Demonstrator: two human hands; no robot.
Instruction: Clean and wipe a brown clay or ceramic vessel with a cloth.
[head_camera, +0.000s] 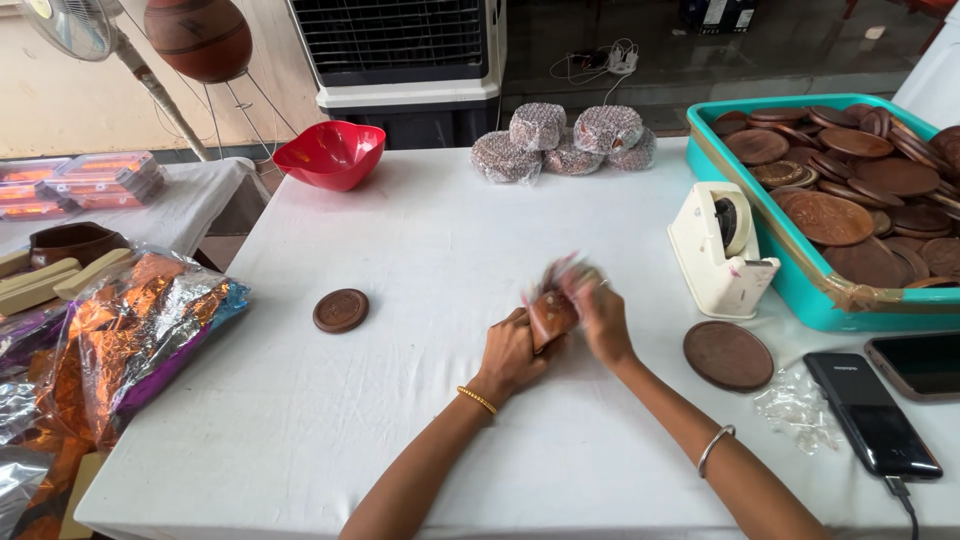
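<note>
1. Plainly, both hands met over the middle of the white-covered counter (420, 230), and between them sat a small brown disc (551, 318), stood nearly on edge and partly wrapped in something thin and pinkish that blurred at its far side.
2. That disc looked stiff and light, like carved wood, so I judged it would not bend or crush; its wrapping seemed flimsy and slippery, and the rim was the sensible place to hold it.
3. The left hand (508, 352) came in from the near side, wrist bent a little with a gold bangle (477, 400) on it, and its fingers were curled against the disc's left face, gripping it.
4. The right hand (601, 318) reached across from the near right, a silver bangle (714, 446) on the forearm, its fingers closed over the disc's top and right edge; motion smeared them, so the exact pinch was hard to read.
5. A second small brown disc (341, 310) lay flat to the left, well apart from the hands, and a larger flat one (728, 355) lay to the right, near a cream tape dispenser (718, 248).
6. Farther right stood a teal tray (760, 255) heaped with brown discs, with two phones (870, 412) on the near side of it.
7. At the far edge were wrapped bundles (562, 140) and a red bowl (331, 154); crinkled foil sheets (130, 330) lay at the left.
</note>
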